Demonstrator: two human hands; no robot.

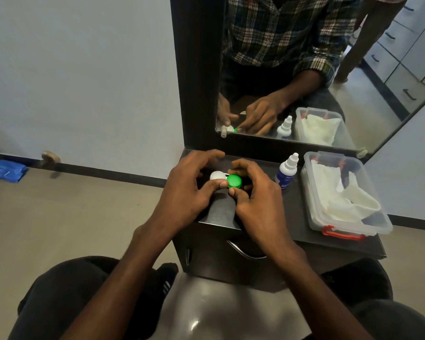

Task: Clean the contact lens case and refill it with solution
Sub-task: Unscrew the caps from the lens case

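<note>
A contact lens case lies on the dark cabinet top (221, 212), with a white cap (217, 175) on its left well and a green cap (234, 181) on its right well. My left hand (187, 190) holds the white-capped side, thumb pressed against the case's near edge. My right hand (255, 200) curls its thumb and fingers round the green cap. A small white solution bottle (287, 171) with a blue label and a closed nozzle stands upright to the right of my hands.
A clear plastic box (341, 195) with red clips, holding white cloth or tissue, sits at the cabinet's right end. A dark-framed mirror (304, 69) rises behind the cabinet. The cabinet's front has a drawer handle (245, 251). A blue cloth (6, 170) lies on the floor far left.
</note>
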